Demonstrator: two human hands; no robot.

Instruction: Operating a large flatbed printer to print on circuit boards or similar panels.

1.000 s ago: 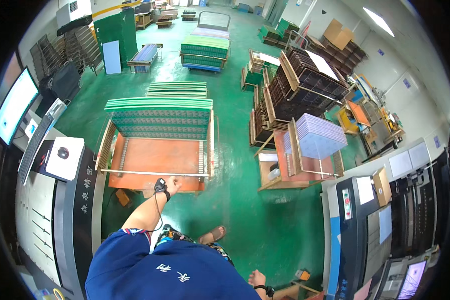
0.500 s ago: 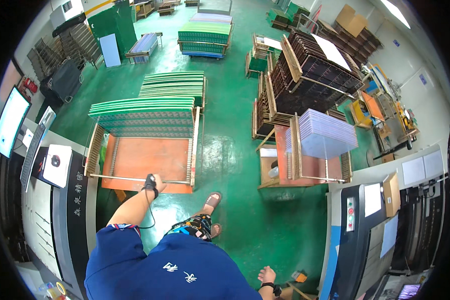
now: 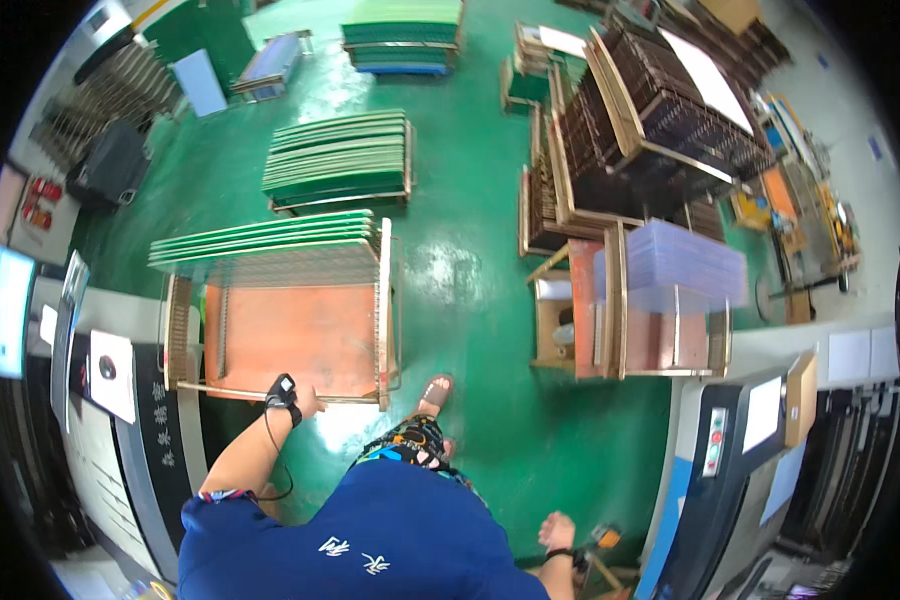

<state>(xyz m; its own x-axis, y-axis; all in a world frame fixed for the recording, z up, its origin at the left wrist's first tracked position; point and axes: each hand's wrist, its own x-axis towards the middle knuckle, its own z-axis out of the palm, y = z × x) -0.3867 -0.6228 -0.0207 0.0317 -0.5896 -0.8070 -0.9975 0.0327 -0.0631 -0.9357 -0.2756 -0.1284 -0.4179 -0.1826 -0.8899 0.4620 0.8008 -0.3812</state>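
Observation:
At the front bar (image 3: 240, 391) of a slotted rack, my left hand (image 3: 310, 402) is closed, with its fingertips mostly hidden. This rack (image 3: 384, 300) has comb-like slotted sides and an orange base board (image 3: 290, 335). Several green-edged panels (image 3: 270, 240) stand upright at its far end. My right hand (image 3: 557, 530) hangs low at my right side, its fingers loosely bent and nothing visible in it. Black straps circle both wrists, and a small dark device with a cable sits on the left one.
A second rack of green panels (image 3: 338, 155) stands beyond the first. On the right are a rack of translucent bluish sheets (image 3: 670, 265) and a tall stack of dark racks (image 3: 650, 120). Machine cabinets flank me; the right one has a button panel (image 3: 715, 440).
The near rack has come closer to me along with my left hand, and the gap to the rack behind it has widened. The view has also shifted. My right hand stays low.

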